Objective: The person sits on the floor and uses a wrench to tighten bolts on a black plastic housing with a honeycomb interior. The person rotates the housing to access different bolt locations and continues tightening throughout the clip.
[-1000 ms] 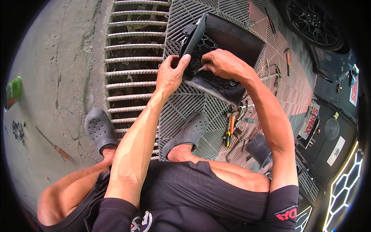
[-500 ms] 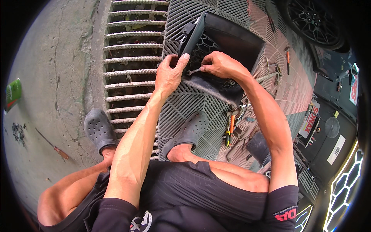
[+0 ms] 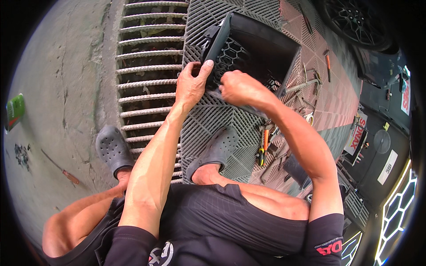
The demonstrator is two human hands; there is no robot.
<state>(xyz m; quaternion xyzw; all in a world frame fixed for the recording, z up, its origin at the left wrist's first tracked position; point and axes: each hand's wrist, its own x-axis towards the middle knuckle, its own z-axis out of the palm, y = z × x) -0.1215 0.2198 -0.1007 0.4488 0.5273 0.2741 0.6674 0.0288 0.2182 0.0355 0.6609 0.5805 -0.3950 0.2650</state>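
Observation:
A black plastic housing (image 3: pixel 266 42) with a honeycomb mesh inside lies tilted on the floor tiles in front of me. My left hand (image 3: pixel 191 86) is closed on its near left edge, thumb on top of the rim and fingers bent around the outside. Beside that hand, over the near side of the housing, my right hand (image 3: pixel 242 90) is curled with its fingers pressed together. The small wrench held there half a second ago is now mostly hidden by the fist.
Pliers (image 3: pixel 262 153) and more hand tools lie to the right of the housing, with a hammer (image 3: pixel 328 64) farther off. A ribbed metal drain grate (image 3: pixel 148 84) runs along the left. On the concrete lie a screwdriver (image 3: pixel 69 175) and a green packet (image 3: pixel 15 111). A car wheel (image 3: pixel 355 22) stands at the far right.
My right hand has turned and swung toward me and slightly left, so the wrench shaft no longer shows. My left hand keeps its hold on the housing edge.

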